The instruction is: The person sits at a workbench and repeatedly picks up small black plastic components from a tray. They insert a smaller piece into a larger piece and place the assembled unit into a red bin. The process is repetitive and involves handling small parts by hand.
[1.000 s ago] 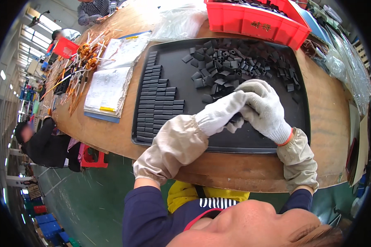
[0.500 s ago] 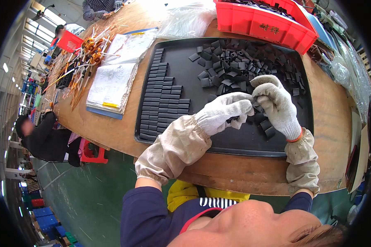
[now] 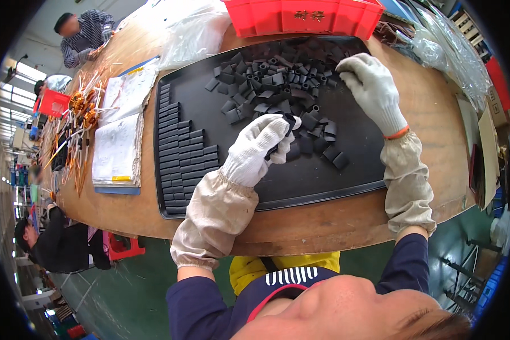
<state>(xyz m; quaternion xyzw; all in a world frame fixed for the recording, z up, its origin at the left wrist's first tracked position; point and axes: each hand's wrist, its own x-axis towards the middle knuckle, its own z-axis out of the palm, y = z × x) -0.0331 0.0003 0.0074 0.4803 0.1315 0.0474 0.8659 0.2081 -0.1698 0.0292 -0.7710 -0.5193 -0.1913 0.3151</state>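
Left hand (image 3: 259,148) pinches a small black piece (image 3: 288,122) at its fingertips, mid-tray. Right hand (image 3: 371,90), fingers loosely curled, rests on the far loose pile (image 3: 277,85) in the black tray (image 3: 323,184).

You sit at a curved wooden table (image 3: 323,226); below it lies green floor (image 3: 124,294), and bright windows (image 3: 11,107) glow far left of the table.
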